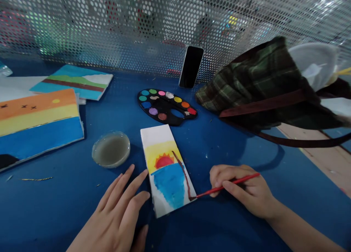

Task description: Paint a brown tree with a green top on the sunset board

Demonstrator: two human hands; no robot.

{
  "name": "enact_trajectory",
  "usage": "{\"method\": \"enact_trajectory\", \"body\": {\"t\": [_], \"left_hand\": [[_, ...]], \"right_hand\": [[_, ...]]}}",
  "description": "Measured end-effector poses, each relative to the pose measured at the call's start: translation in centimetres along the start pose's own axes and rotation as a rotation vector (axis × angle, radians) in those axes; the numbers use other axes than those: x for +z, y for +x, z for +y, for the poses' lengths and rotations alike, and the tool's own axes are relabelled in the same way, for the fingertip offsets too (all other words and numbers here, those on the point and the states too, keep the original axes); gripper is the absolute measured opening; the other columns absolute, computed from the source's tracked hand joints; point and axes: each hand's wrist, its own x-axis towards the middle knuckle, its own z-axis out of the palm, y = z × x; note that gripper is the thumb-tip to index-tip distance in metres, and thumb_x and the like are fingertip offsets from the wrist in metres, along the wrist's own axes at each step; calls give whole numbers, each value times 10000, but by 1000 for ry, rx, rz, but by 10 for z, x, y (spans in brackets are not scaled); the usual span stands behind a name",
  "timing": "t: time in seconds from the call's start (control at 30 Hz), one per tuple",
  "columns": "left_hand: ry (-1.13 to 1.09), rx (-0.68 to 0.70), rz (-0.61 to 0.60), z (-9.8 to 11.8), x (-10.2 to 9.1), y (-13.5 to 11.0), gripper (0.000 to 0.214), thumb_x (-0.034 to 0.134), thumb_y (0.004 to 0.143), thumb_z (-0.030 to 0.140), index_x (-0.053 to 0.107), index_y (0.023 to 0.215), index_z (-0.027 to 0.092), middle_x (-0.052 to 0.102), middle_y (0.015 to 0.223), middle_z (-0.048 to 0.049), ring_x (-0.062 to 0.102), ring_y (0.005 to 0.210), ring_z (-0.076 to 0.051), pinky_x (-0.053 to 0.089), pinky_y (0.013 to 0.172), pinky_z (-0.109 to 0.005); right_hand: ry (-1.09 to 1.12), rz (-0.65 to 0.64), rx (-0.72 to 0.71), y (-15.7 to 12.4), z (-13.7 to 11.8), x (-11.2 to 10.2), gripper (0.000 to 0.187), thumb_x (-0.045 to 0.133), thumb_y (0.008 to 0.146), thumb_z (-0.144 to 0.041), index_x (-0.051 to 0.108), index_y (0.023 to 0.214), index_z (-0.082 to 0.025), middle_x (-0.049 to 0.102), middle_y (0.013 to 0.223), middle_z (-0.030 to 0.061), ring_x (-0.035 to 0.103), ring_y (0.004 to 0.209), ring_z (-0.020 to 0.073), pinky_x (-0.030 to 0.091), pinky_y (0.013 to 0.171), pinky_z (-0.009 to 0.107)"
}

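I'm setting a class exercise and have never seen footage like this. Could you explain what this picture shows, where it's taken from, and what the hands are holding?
This picture comes from a camera worn on a person's head, looking forward and down, so you see roughly what they see. There is no machine, only two bare hands. The right hand holds a thin red paintbrush, its tip at a brown line near the edge of a painted card. The open left hand lies on the table beside the card. Also on the blue table are a paint palette, a dish of cloudy water, an orange-and-blue painting and a green-and-blue painting. A phone stands against a metal mesh screen, and a plaid bag is at the right.
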Motion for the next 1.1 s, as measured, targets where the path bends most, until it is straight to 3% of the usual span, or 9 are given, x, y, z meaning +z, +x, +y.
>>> {"method": "enact_trajectory", "body": {"t": [0.2, 0.6, 0.97, 1.1], "left_hand": [[5, 2, -9, 0, -1, 0, 299, 472, 719, 222, 473, 1006, 142, 427, 1252, -146, 328, 1174, -347, 515, 733, -466], [-4, -9, -13, -1, 0, -1, 287, 459, 731, 229, 477, 1005, 146, 407, 1273, -128, 298, 1193, -337, 508, 752, -461], [3, 3, -14, 0, 0, -1, 296, 473, 722, 229, 473, 1005, 140, 413, 1265, -142, 314, 1182, -349, 512, 743, -466], [1, 6, -14, -1, 0, 1, 285, 470, 722, 220, 474, 994, 135, 417, 1261, -147, 319, 1179, -353, 514, 736, -468]], "right_hand": [[-48, 123, 63, -1, 4, -2, 190, 392, 840, -121, 561, 804, -200, 605, 696, 28, 570, 661, 136, 454, 592, 275], [2, -26, -32, -1, -1, 0, 185, 408, 816, -88, 560, 803, -193, 624, 678, 30, 560, 627, 124, 446, 547, 258], [-50, 114, 59, -3, 7, -3, 193, 389, 846, -138, 567, 807, -202, 610, 685, 31, 571, 663, 147, 455, 595, 291], [-28, 72, 36, -1, 5, -2, 189, 398, 837, -127, 565, 782, -197, 610, 665, 27, 567, 643, 141, 453, 585, 287]]}}
